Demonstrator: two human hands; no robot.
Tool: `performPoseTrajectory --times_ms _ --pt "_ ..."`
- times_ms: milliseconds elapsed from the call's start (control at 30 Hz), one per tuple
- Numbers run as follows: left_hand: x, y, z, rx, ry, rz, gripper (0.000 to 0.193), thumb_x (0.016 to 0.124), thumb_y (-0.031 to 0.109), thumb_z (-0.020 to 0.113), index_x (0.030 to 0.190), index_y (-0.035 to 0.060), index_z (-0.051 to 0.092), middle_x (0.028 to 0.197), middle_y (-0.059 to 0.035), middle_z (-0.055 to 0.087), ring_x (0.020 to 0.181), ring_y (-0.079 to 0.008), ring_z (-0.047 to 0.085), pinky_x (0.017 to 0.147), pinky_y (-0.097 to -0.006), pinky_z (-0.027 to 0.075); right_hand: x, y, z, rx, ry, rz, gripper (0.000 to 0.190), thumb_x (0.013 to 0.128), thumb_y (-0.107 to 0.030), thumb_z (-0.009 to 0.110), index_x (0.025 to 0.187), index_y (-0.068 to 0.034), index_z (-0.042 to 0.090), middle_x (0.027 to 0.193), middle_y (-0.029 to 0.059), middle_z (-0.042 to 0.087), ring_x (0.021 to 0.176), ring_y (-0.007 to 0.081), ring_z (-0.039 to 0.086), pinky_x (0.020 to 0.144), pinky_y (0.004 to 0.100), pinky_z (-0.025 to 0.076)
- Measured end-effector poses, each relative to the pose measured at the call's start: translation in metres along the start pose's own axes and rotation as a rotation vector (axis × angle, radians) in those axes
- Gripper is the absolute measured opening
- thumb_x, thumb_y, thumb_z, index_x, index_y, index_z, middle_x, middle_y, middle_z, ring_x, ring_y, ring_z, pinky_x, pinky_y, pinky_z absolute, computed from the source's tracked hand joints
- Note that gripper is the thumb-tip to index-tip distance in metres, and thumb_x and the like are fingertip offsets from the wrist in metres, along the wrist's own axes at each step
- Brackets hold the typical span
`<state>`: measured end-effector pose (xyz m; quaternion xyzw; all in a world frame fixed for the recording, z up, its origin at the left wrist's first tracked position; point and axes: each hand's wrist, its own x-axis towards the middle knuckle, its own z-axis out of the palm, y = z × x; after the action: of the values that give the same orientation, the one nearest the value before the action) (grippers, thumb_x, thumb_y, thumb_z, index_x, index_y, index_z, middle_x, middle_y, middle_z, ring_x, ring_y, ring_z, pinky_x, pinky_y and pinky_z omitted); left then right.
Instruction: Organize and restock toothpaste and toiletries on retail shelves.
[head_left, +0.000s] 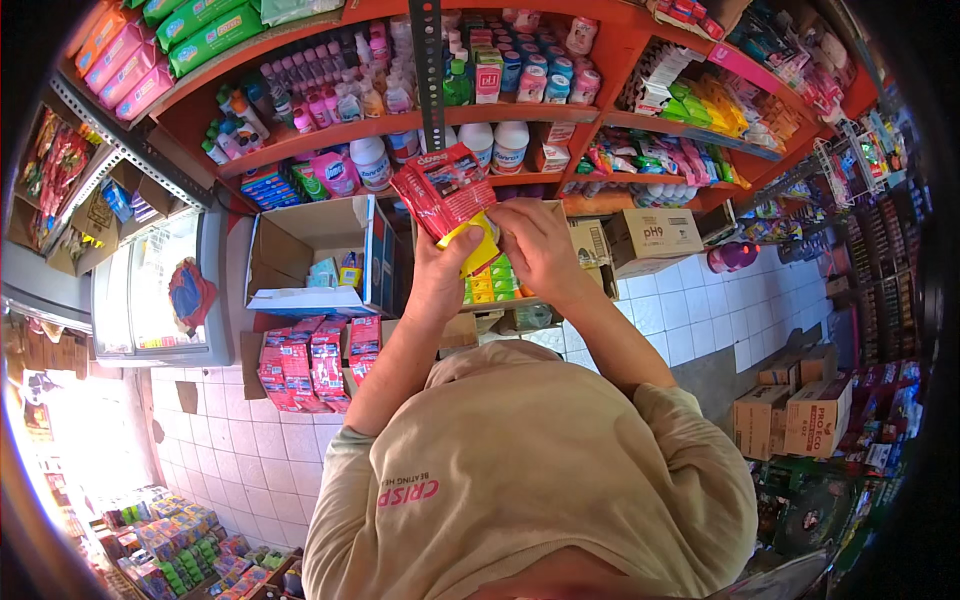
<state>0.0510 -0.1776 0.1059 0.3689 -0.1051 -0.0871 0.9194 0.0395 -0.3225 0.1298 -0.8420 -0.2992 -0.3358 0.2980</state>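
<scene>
My left hand (442, 274) grips the lower end of a red plastic packet (448, 196) and a yellow piece (480, 244) beneath it, the thumb lying across the yellow. At the right edge of the yellow piece is my right hand (536, 244), its fingers bent and close together; whether they pinch it cannot be made out. Below the hands, green and yellow small packs (491, 283) lie in a cardboard box. More red packets (304, 364) stand in rows in an open carton, low and left of my left forearm.
Orange shelves (517, 112) with bottles and packets rise ahead. An open cardboard box (289, 244) holds a few small packs on the left, beside a glass-topped freezer (157, 281). Closed cartons (652, 232) stand to the right, and others (817, 412) at the far right. White tiles (664, 307) cover the floor.
</scene>
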Motion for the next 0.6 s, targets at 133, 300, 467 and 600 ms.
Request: performPoseTrajectory --times_ms 133,300,467,600 --pt "-0.002 -0.001 -0.004 -0.015 -0.007 -0.021 0.048 0.075 0.011 0.068 0.116 0.0042 0.044 0.104 -0.0059 0.056 0.093 -0.0161 0.057 0.083 -0.0309 0.047 -0.001 0.007 -0.003 0.067 -0.045 0.006 0.036 0.068 0.005 0.061 0.103 0.000 0.054 0.098 0.0138 0.055 0.090 0.0324 0.054 0.077 0.0399 0.046" --pt "0.001 -0.001 -0.013 0.068 0.024 -0.031 0.051 0.074 0.009 0.069 0.118 0.0045 0.042 0.106 -0.0066 0.056 0.095 -0.0165 0.056 0.083 -0.0316 0.047 0.008 0.002 -0.010 0.074 -0.158 0.044 0.041 0.067 0.002 0.064 0.107 0.000 0.053 0.099 0.0131 0.054 0.092 0.0319 0.055 0.077 0.0381 0.047" --pt "-0.005 0.004 0.002 0.212 0.025 0.059 0.054 0.072 0.004 0.068 0.118 0.0045 0.040 0.106 -0.0068 0.055 0.095 -0.0157 0.055 0.083 -0.0312 0.046 -0.002 0.008 -0.006 0.047 -0.145 0.113 0.046 0.065 0.000 0.065 0.109 -0.001 0.054 0.099 0.0132 0.054 0.091 0.0304 0.055 0.075 0.0369 0.048" --pt "-0.005 0.007 0.008 0.221 0.012 0.104 0.054 0.072 0.002 0.068 0.118 0.0044 0.039 0.106 -0.0068 0.055 0.096 -0.0153 0.055 0.084 -0.0310 0.046 0.000 0.009 -0.007 0.073 -0.046 0.068 0.043 0.065 0.001 0.064 0.107 -0.001 0.056 0.093 0.0130 0.056 0.085 0.0300 0.057 0.071 0.0355 0.049"
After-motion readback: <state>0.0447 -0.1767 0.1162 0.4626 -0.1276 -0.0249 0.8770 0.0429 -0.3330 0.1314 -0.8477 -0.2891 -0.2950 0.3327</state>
